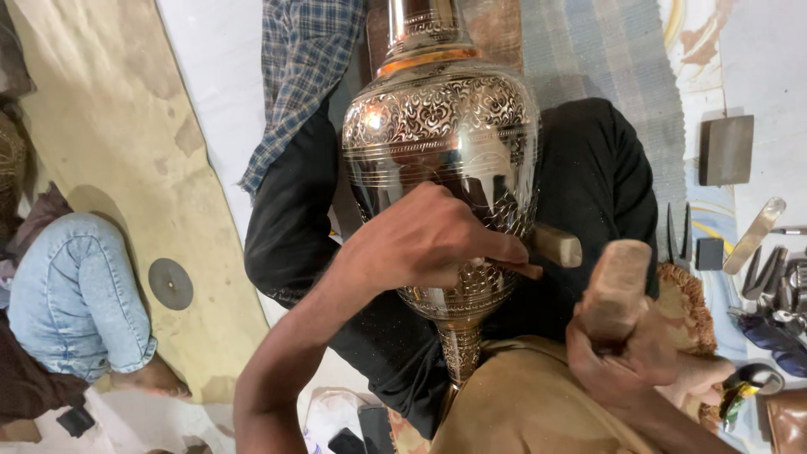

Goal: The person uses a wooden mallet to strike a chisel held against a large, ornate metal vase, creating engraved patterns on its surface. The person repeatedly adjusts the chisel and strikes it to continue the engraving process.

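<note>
Surroundings: a scatter of metal tools (769,277) lies at the right edge on a patterned cloth, with a small grey block (728,150) above them and a dark pair of pointed pliers (679,231) just beside the black cloth.
Other person: a knee in blue jeans (80,298) shows at the left, well apart from the work; a round metal disc (171,283) lies on the tan floor sheet (109,126) near it.
In the way: the left hand covers part of the vase's lower body; a plaid shirt (303,76) hangs beside the vase's shoulder.
Vase: a large engraved metal vase (441,126), shiny silver with scrollwork bands and a copper-coloured ring near the neck, narrowing to a patterned stem.
Where it is: it lies across the person's lap on a black cloth (601,185), neck pointing away from the camera, stem towards it.
Left hand: the left hand (429,240) reaches in from below, fingers curled tight round a thin chisel (525,269) whose tip rests against the vase's surface.
Right hand: the right hand (639,357), low at the right, is closed round the handle of a wooden mallet (614,286), its head raised just beside the chisel's end.
</note>
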